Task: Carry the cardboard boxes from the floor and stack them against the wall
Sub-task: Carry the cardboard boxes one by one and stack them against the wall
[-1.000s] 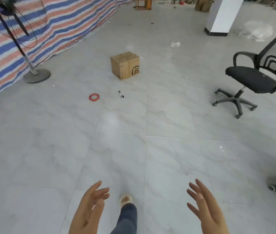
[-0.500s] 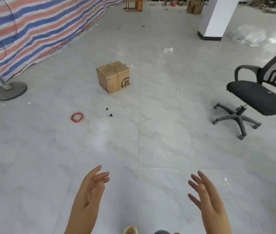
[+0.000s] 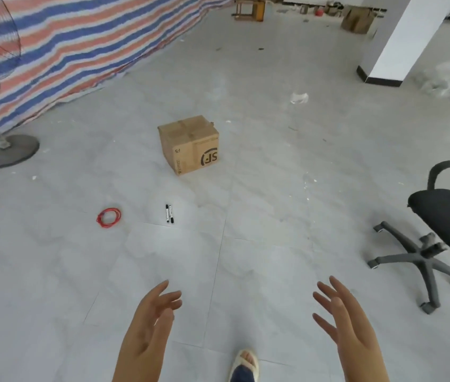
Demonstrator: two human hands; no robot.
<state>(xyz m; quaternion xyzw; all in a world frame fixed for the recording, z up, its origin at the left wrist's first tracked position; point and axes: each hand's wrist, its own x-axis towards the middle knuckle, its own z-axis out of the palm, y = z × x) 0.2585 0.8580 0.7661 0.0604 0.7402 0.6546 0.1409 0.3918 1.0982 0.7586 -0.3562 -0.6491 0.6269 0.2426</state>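
Observation:
A small brown cardboard box [image 3: 189,144] with a black logo on its side sits taped shut on the grey tiled floor, a few steps ahead of me and slightly left of centre. My left hand [image 3: 152,323] and my right hand [image 3: 339,318] are raised in front of me at the bottom of the view, palms facing each other, fingers spread, both holding nothing. They are well short of the box. Another brown box [image 3: 356,19] stands far back near the pillar.
A black office chair [image 3: 444,224] on castors stands at the right. A fan stand [image 3: 7,150] is at the left by a striped tarp [image 3: 80,45]. A red coil [image 3: 109,217] and two markers [image 3: 169,213] lie on the floor. A white pillar [image 3: 400,37] rises at back right.
I have walked forward: the box, markers and red coil are closer and lower in the view, and the chair has slid toward the right edge. Both hands stay raised and empty.

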